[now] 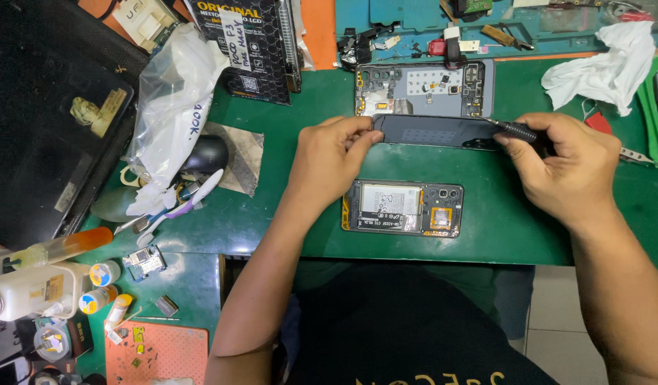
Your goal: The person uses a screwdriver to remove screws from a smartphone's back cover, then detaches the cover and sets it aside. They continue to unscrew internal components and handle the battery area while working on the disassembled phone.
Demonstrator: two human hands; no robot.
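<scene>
My left hand (336, 153) pinches the left end of a dark phone back cover (432, 131) that lies across the green mat (272, 214). My right hand (568, 160) holds a thin black metal tool (513, 129) with its tip at the cover's right end. Behind the cover lies an opened phone frame (425, 89) with its inner parts showing. In front of my hands rests another opened phone (402, 208), its battery and circuit board facing up.
A crumpled white cloth (610, 68) lies at the back right beside green pry tools (653, 107). A plastic bag (172, 107), a black box (257, 46), a black mouse (204, 153), bottles (36, 289) and small vials (100, 285) crowd the left side.
</scene>
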